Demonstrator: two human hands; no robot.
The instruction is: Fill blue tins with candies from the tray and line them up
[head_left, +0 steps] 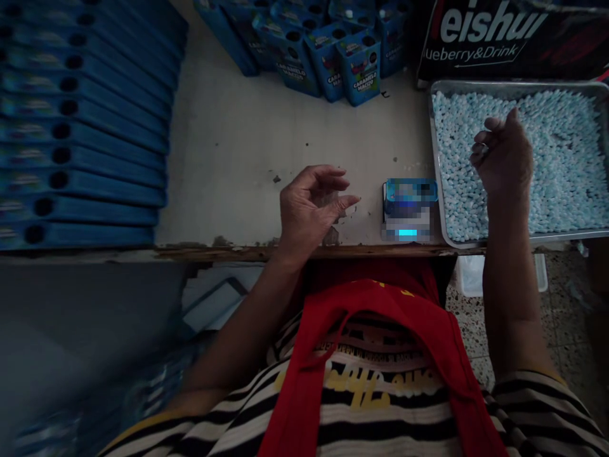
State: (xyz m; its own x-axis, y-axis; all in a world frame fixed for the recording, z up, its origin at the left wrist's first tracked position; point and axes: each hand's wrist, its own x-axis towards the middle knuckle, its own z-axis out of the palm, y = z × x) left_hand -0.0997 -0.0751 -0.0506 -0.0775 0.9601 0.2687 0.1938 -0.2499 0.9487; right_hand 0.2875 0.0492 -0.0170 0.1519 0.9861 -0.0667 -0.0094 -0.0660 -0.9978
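Observation:
My left hand (314, 206) hovers over the front of the table, thumb and fingers apart, with nothing between them. To its right, a small scale (406, 233) with a lit display stands near the table edge, partly blurred. A blue candy box (412, 190) is on the scale. My right hand (507, 155) is above a metal tray (440, 190) spread with small pale-blue and white candies (561, 165). Its fingers are curled in, and pale bits like the candies show at the fingertips; the inside of the palm is mostly hidden.
Blue boxes (109, 152) lie stacked in rows at the left. Several upright blue boxes (364, 70) stand at the back. A black printed carton (514, 41) sits behind the tray. Below the table edge (228, 252) is a white plastic container (469, 276).

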